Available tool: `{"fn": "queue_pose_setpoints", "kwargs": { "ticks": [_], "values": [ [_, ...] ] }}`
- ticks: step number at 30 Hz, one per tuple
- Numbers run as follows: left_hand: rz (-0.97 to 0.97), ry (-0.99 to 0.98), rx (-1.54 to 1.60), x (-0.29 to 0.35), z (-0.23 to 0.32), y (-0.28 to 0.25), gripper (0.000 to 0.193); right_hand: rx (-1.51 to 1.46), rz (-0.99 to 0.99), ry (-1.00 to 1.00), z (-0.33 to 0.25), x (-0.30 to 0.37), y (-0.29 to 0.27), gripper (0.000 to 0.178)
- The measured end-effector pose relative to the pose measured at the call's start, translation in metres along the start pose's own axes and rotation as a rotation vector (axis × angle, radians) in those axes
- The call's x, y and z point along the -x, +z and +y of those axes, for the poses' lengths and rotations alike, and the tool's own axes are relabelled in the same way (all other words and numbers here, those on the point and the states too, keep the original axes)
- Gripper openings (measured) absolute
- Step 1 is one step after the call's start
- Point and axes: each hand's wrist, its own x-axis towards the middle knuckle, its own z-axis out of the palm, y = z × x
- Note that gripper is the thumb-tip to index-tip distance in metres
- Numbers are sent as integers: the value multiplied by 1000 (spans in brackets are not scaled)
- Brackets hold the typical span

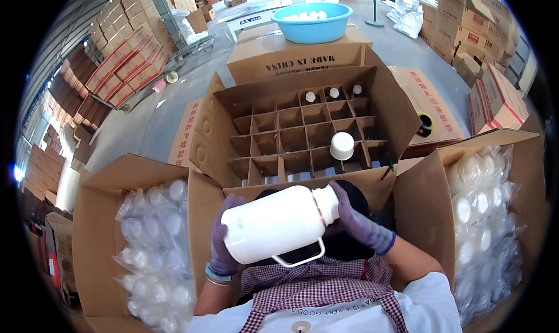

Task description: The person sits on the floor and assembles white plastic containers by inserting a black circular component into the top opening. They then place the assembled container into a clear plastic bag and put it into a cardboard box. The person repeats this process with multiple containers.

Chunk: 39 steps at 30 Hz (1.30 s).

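A white thermos jug point(272, 223) lies tilted on its side across my lap, its wire-like white handle hanging toward me. My gloved left hand point(223, 242) is wrapped round its base end. At the other end, my gloved right hand point(364, 225) grips the white cap point(329, 203), with a thin metal ring showing between cap and body. Just ahead stands a carton point(204, 132) with cardboard dividers. Three capped bottles point(333, 93) stand in its far cells. A white cup-shaped lid point(342, 146) sits over a nearer cell on the right.
Open cartons flank me, with bagged white parts point(154, 234) on the left and bagged white parts point(483, 210) on the right. Behind the divided carton, a blue basin point(311, 27) of white pieces rests on a box. A tape roll point(425, 124) lies right. Stacked cartons point(131, 65) stand farther off.
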Motion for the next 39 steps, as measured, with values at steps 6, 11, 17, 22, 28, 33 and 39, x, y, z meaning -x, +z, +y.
{"fn": "queue_pose_setpoints", "kwargs": {
  "ticks": [6,11,17,22,28,33,39],
  "values": [
    [-43,79,-21,-33,5,3,85,467,186,-421,-32,1,-8,70],
    [-132,-108,-40,-81,-26,-13,62,632,198,-593,-30,1,-8,93],
    [51,27,-400,-186,-47,-7,52,69,645,-367,-5,7,-37,70],
    [-64,182,-1592,-231,-112,-41,79,175,1198,-478,-8,4,-79,71],
    [-23,642,-1713,-316,-131,7,78,-45,1357,-401,14,-3,-86,80],
    [-147,369,-1588,-463,-178,74,68,-110,1175,-288,29,-4,-92,82],
    [-319,5,-1818,-543,-223,116,62,2,997,-261,17,-6,-101,82]
  ]
}}
